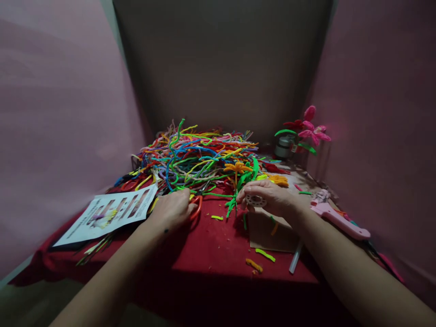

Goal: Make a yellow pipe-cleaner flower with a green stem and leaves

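Observation:
My left hand is closed beside the red-orange handle of a pair of scissors, at the front of the pipe cleaner pile; what its fingers hold is hidden. My right hand is closed, with a pale round disc with holes at its fingers. Just left of its fingertips are green pipe cleaner pieces and an orange pipe cleaner flower.
Colourful pipe cleaners are heaped at the back. A printed sheet lies left. Cardboard, a glue stick and a pink glue gun lie right. Pink flowers stand behind. Scraps dot the red cloth.

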Motion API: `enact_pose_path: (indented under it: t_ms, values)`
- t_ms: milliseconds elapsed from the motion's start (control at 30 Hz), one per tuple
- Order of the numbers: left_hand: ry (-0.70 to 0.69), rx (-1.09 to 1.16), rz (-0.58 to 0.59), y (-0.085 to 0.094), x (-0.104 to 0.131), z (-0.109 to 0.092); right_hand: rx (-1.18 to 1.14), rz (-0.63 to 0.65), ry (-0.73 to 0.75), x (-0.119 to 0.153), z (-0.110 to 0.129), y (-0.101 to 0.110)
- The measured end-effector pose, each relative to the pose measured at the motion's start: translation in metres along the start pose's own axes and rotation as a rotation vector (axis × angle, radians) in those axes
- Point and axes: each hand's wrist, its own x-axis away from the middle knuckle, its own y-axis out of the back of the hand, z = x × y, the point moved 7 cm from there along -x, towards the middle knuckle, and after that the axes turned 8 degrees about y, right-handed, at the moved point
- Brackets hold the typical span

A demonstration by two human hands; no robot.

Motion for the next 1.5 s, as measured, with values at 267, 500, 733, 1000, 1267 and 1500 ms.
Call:
enact_pose_path:
  t_ms: [267, 500, 733, 1000, 1267, 1500]
  values:
    - [-0.255, 1.064, 0.395, 0.008, 0.008, -0.080, 0.137, 0.087, 0.204, 0.002, 0.016, -0.008]
    - [-0.241, 1.363, 0.665, -0.010, 0.006, -0.103, 0.454, 0.179, 0.325, 0.006, 0.031, -0.012]
    - [-0.254, 1.320, 0.683, -0.011, 0.014, -0.108, 0.497, 0.279, 0.328, 0.009, 0.036, -0.022]
    - [-0.248, 1.123, 0.256, 0.003, 0.015, -0.095, 0.511, 0.220, 0.265, 0.005, 0.025, -0.016]
    - [-0.016, 1.274, 0.245, -0.006, 0.008, -0.097, 0.298, -0.010, 0.222, 0.003, 0.020, -0.010]
    - [-0.034, 1.311, 0.255, 0.000, 0.010, -0.109, 0.243, -0.097, 0.377, 0.005, 0.028, -0.007]
